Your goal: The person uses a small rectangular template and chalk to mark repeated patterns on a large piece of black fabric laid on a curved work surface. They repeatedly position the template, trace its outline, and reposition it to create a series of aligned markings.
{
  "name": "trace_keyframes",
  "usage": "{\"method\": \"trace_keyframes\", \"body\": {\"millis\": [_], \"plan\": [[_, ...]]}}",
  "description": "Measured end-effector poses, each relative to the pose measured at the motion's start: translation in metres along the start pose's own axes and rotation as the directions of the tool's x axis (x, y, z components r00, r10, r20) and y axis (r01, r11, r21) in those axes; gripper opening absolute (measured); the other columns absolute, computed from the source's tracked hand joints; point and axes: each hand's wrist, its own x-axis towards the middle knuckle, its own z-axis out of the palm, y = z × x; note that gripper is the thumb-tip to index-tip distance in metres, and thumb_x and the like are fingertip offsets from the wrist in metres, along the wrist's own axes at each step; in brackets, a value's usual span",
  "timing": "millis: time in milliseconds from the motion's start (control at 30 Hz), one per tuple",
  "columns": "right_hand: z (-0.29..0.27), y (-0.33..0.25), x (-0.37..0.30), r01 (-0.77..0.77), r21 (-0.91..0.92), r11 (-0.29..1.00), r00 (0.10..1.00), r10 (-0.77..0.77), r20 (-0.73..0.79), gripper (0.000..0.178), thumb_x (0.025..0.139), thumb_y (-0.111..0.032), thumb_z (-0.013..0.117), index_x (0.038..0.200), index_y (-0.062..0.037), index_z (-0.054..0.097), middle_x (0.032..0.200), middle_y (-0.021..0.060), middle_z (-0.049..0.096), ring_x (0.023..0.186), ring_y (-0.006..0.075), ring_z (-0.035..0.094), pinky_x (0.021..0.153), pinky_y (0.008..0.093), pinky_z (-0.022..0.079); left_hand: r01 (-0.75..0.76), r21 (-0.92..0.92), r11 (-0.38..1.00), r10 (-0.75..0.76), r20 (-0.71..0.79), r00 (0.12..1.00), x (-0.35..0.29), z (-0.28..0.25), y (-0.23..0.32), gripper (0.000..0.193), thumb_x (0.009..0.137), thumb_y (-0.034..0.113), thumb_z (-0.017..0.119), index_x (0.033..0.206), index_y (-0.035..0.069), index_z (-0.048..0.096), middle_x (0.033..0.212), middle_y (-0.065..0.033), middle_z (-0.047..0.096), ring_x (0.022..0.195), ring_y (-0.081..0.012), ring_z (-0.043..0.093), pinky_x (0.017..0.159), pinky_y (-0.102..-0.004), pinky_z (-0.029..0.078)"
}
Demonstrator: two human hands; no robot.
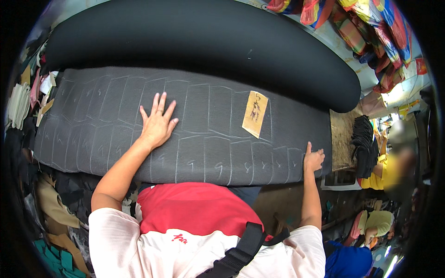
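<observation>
The left hand (pixel 157 124) lies spread on dark chalk-lined fabric (pixel 296 118), in front of a black roll (pixel 204 41); the right hand (pixel 314 160) touches its near right corner, grip unclear. An uneven pull could skew it or shift the brown card (pixel 255 115).

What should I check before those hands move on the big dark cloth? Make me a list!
1. Left hand flat on the dark grey fabric: ok, palm down with fingers spread.
2. Right hand on the fabric: ok, it rests near the right end.
3. White chalk lines easy to see: ok, they run in two rows.
4. Brown card off the chalk lines: not ok, it lies over some at the right of the upper row.
5. Fabric smooth beneath the black fabric roll: cannot tell, the roll hides it.
</observation>
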Motion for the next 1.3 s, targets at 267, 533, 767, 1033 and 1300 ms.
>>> {"method": "trace_keyframes", "body": {"millis": [267,533,767,1033,1300], "plan": [[0.01,0.002,-0.002,-0.056,0.094,0.994,0.993,0.064,-0.094,0.091,0.075,-0.068,0.055,0.13,0.0036,0.042,0.123,0.019,0.051,0.117,0.033,0.048,0.093,0.0566,0.036,0.09,0.088,0.992,-0.109,0.247,0.963,0.018,-0.02,0.022,0.047,0.09,0.034,0.052,0.132,0.013,0.049,0.15,-0.0219,0.013,0.14,-0.0383,0.002,0.099,-0.0731,0.011],[0.008,0.003,-0.003,-0.064,0.123,0.99,0.989,0.08,-0.125,0.089,0.072,-0.066,0.06,0.127,0.0036,0.046,0.12,0.0199,0.053,0.113,0.0336,0.051,0.094,0.0516,0.037,-0.237,-0.089,0.967,0.251,0.209,0.945,0.041,0.007,0.104,0.045,0.09,0.032,0.052,0.133,0.018,0.048,0.15,-0.0222,0.011,0.14,-0.0385,0.002,0.098,-0.0742,0.01],[0.009,0.004,-0.002,-0.049,0.185,0.982,0.986,0.077,-0.147,0.09,0.07,-0.063,0.064,0.126,0.0041,0.046,0.118,0.0197,0.054,0.112,0.0345,0.05,0.094,0.0525,0.036,-0.277,0.009,0.961,0.269,0.217,0.939,0.069,-0.003,0.126,0.041,0.087,0.034,0.056,0.119,0.008,0.059,0.137,-0.0253,0.038,0.131,-0.042,0.03,0.098,-0.0706,0.021],[0.011,0.005,-0.002,-0.052,0.214,0.975,0.99,0.08,-0.12,0.091,0.07,-0.063,0.064,0.127,0.005,0.046,0.119,0.02,0.053,0.115,0.033,0.048,0.098,0.0551,0.032,0.005,-0.32,0.947,0.027,0.096,0.995,0.123,0.031,0.231,0.103,0.067,0.038,0.077,0.141,-0.001,0.017,0.113,-0.0272,0.055,0.107,-0.0372,0.056,0.089,-0.0417,0.047],[0.009,0.006,-0.002,-0.06,0.235,0.97,0.989,0.09,-0.12,0.09,0.068,-0.062,0.066,0.126,0.0047,0.047,0.118,0.0194,0.054,0.116,0.0312,0.047,0.096,0.0525,0.032,-0.522,-0.701,0.487,0.175,-0.507,0.844,0.141,0.023,0.256,0.023,0.069,0.001,0.068,0.091,0.006,0.072,0.075,-0.0059,0.061,0.067,-0.0152,0.058,0.062,-0.0282,0.048]]}}
